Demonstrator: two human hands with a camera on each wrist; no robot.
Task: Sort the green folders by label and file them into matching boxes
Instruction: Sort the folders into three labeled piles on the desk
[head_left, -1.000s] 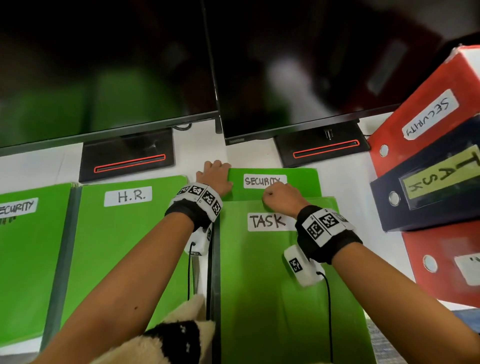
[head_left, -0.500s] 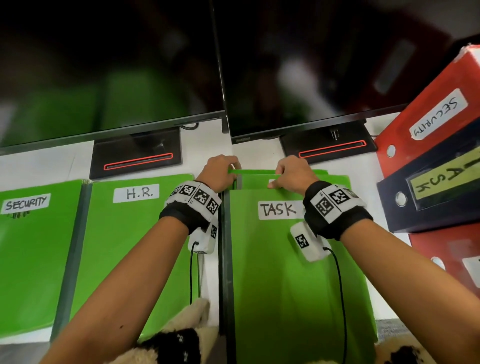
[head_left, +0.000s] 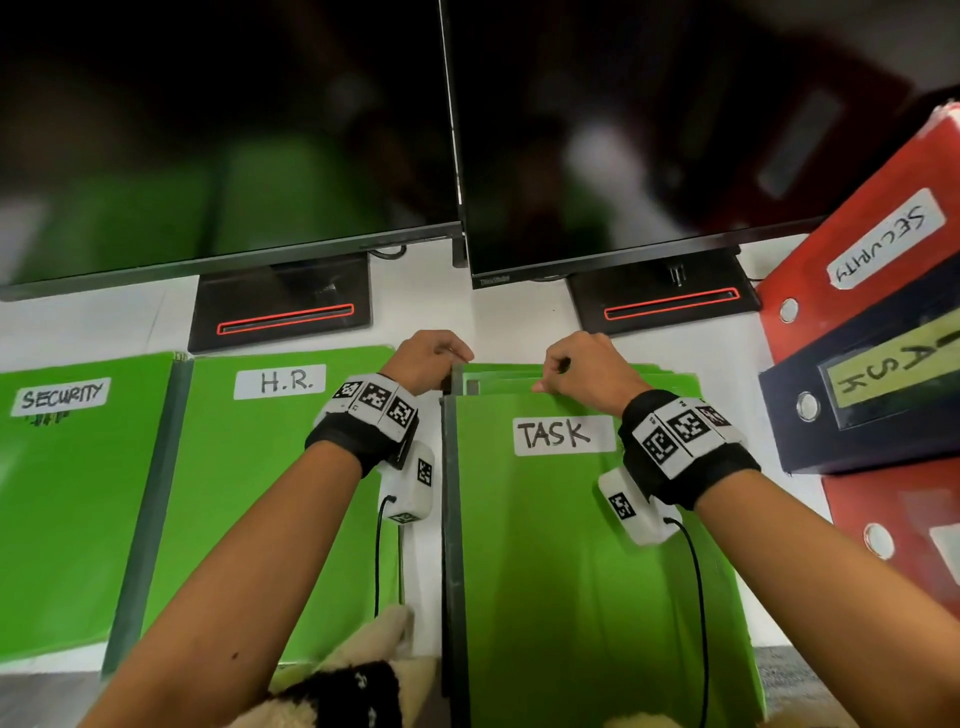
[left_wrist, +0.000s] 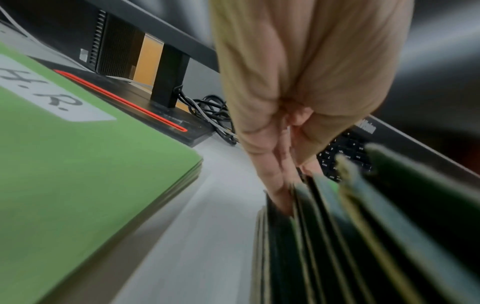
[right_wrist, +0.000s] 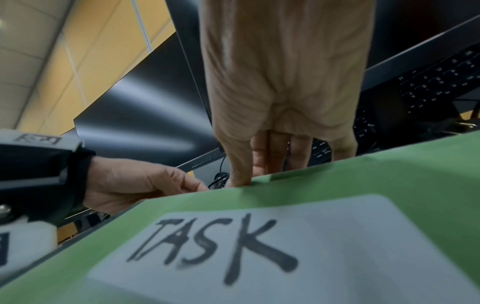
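Green TASK folder (head_left: 597, 545) is pinched at its top edge by the right hand (head_left: 587, 371) while the left hand (head_left: 428, 361) grips the stack's corner, so lift slowly, keeping lower folders flat.

TASK folder (head_left: 582, 545): smooth matt green card, white paper label. Monitor screens (head_left: 623, 130): glossy black. Stand bases (head_left: 283, 306): matt black plastic. Desk (head_left: 498, 317): smooth white. Box at 3 o'clock (head_left: 852, 291): red card, metal-looking ring.
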